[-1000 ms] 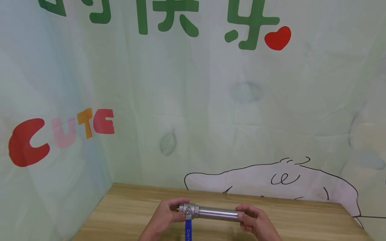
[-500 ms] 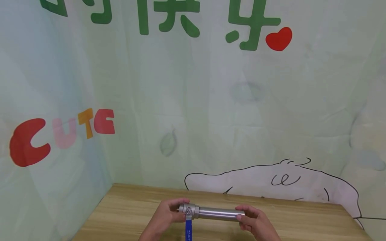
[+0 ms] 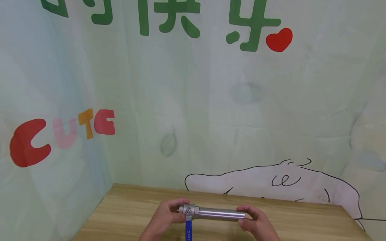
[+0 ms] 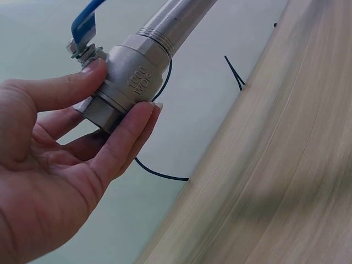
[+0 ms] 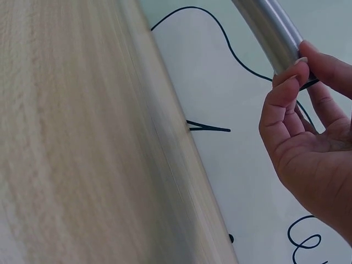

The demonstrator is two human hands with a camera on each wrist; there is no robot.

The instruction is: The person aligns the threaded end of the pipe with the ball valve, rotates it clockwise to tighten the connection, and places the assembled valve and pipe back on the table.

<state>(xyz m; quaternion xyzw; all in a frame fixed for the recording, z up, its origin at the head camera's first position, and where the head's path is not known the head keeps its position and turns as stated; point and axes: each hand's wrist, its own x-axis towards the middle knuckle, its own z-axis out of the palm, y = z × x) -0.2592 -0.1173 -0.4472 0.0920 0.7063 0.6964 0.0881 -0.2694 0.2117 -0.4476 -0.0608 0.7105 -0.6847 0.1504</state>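
Observation:
My left hand grips a ball valve by its silver body, thumb on one side and fingers on the other. The valve's blue lever handle points down toward the near side. A smooth metal pipe runs to the right from the valve, and a few threads show where it enters the body. At the pipe's far end, my right hand holds it between thumb and fingertips, as the right wrist view also shows. Valve and pipe lie nearly level, raised above the wooden table.
Under the hands is a wood-grain table. A pale green printed curtain stands along its back and left edges, with colored letters and a line-drawn figure on it.
The right hand's fingers have shifted slightly on the pipe's end. The left hand and the valve have stayed in nearly the same place.

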